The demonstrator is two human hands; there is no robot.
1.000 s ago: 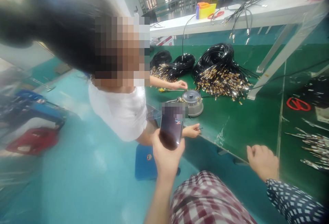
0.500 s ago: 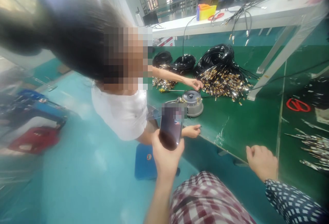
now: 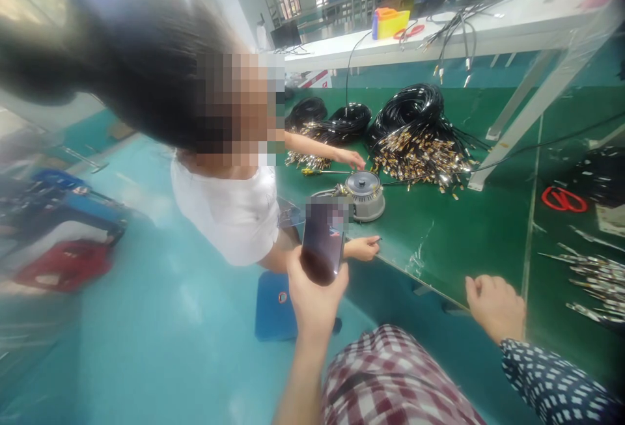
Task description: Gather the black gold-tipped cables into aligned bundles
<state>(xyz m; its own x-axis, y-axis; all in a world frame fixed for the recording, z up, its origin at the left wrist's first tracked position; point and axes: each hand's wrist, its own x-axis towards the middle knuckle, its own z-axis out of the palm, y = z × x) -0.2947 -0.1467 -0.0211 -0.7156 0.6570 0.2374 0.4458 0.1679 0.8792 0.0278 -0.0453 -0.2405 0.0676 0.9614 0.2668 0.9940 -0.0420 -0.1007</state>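
Observation:
My left hand (image 3: 317,295) is wrapped round a smartphone (image 3: 323,246), held upright with its dark screen towards me; part of the screen is blurred out. At the green bench's front edge rests my right hand (image 3: 495,308), back upward, fingers curled in and nothing seen in them. Beyond the phone, a co-worker in a white top (image 3: 229,210) reaches over a round grey machine (image 3: 364,197). One co-worker's hand (image 3: 351,158) hovers behind the machine; the other (image 3: 362,248) pinches a small dark piece before it.
Black cable bundles with metal ends (image 3: 415,132) lie behind the machine. A yellow-handled screwdriver (image 3: 312,172) is beside them. Red-handled scissors (image 3: 564,199) and loose connector ends (image 3: 596,282) lie at right. A white shelf leg (image 3: 517,125) slants down to the bench. A blue stool (image 3: 273,311) stands below.
The co-worker's far hand has drawn back left from the cable ends, to just behind the round machine. Both my hands keep their places.

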